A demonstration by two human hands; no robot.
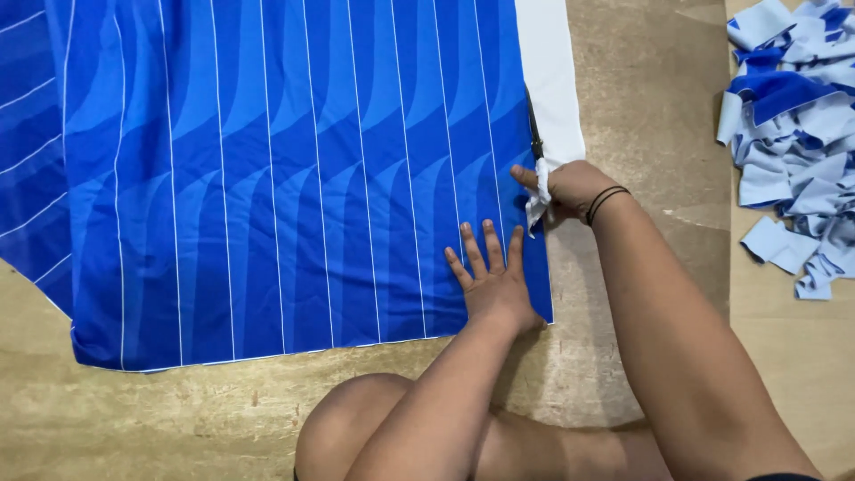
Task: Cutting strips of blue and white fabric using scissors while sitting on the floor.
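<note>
**Two hands at the edge of a blue striped cloth**

Item 1: large blue fabric sheet with thin white lines and darker curved bands (pixel 267 178), spread flat on a brown board floor (pixel 650 80). It fills the upper left of the view; its right edge carries a plain white strip (pixel 550 80).

Item 2: left hand (pixel 490 272), flat, fingers spread and straight, palm pressed on the fabric sheet near its lower right corner. It grips nothing.

Item 3: right hand (pixel 570 189), just beyond the fabric sheet's right edge, closed around the handles of dark scissors (pixel 534 134), a crumple of white strip bunched against it. Thin black bands circle the wrist. The blades lie along the line where blue meets white, pointing away from the person.

Item 4: heap of blue and pale blue fabric scraps (pixel 793 134), well to the right of the fabric sheet, on the floor.

Item 5: bare knee (pixel 356 419), below the fabric sheet's bottom edge.
</note>
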